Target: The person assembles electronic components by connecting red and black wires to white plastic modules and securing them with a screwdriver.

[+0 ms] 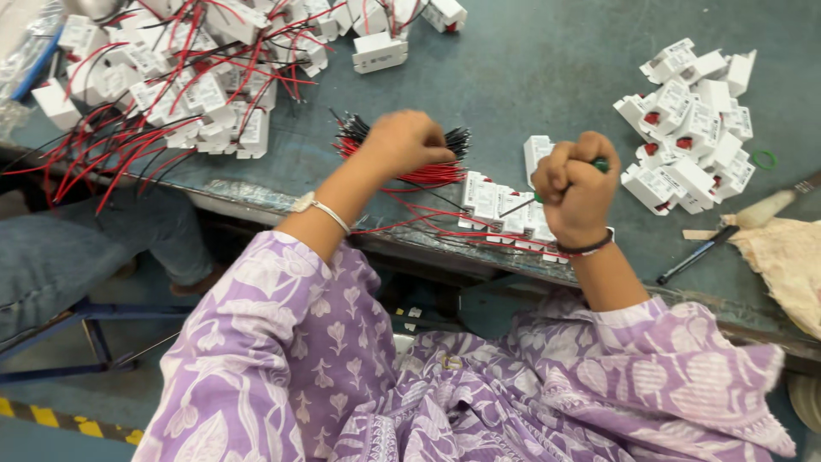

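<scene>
Two hands up over the bench edge, both bunched into fists! Left hand (406, 141) is curled tight over a bundle of wires (428, 162), red and black strands fanning out to either side of the knuckles, black tips sticking up on the far side; the fingers pinch down among them, though exactly what they grip is hidden under the hand. Right hand (575, 184) is clenched around a screwdriver (534, 199), green handle peeking out of the fist, thin shaft slanting down and left to the row of boxes (505, 214), small white ones lined along the near edge with red wires trailing off to the left. Those boxes sit between the two hands, just under the right fist. Over on the far left, a big heap of wired boxes (188, 81), red and black leads tangled everywhere. One lone box (380, 51) lies far centre, apart from the heap. Right side, a pile of bare boxes (693, 128), no leads on them, with a green ring (764, 159) just beside. Near right, a brush (761, 210), a dark pen (697, 255) and a cloth (787, 257). Grey-green bench (530, 77) under it all.
</scene>
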